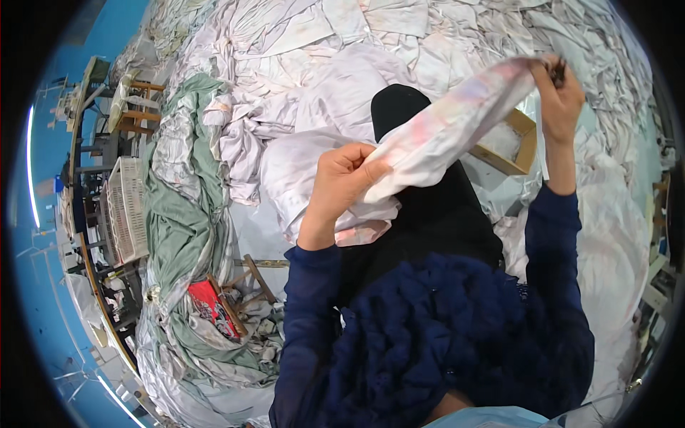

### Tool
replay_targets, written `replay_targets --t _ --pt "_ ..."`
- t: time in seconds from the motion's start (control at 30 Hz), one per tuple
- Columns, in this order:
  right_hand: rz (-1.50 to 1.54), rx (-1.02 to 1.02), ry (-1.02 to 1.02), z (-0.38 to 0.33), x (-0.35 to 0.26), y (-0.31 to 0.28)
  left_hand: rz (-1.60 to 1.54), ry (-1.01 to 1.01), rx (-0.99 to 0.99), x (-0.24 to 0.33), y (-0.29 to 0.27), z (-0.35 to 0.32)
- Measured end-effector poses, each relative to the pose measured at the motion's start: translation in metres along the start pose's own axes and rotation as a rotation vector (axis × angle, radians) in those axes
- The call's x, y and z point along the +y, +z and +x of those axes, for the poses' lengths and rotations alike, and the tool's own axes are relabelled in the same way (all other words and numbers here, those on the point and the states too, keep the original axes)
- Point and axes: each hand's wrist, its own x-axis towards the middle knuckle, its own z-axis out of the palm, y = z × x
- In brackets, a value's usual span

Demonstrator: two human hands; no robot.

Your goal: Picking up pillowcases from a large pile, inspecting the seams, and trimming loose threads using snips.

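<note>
Because the left hand (344, 178) and right hand (560, 98) pinch its ends, a pink-tinged cloth (453, 123) stretches between them. Pale fabric (285, 60) lies heaped beyond.

The cloth (449, 123) is white, with soft pink and pale purple patches. It is stretched slantwise in the air between the left hand (345, 180) and the right hand (561, 101), gathered long and narrow.
</note>
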Motion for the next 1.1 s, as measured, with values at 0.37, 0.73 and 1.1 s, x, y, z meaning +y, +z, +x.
replay_targets --t 0.37,0.73,1.1 --pt "-0.116 -0.219 0.145 0.064 0.09 -0.015 0.057 -0.096 -0.077 -0.042 -0.031 -0.015" --pt "-0.343 -0.23 0.231 0.072 0.158 -0.014 0.094 0.054 0.132 -0.07 -0.039 0.016" --pt "-0.006 -0.534 0.326 -0.07 0.028 0.087 0.035 -0.166 0.121 -0.088 0.006 0.066"
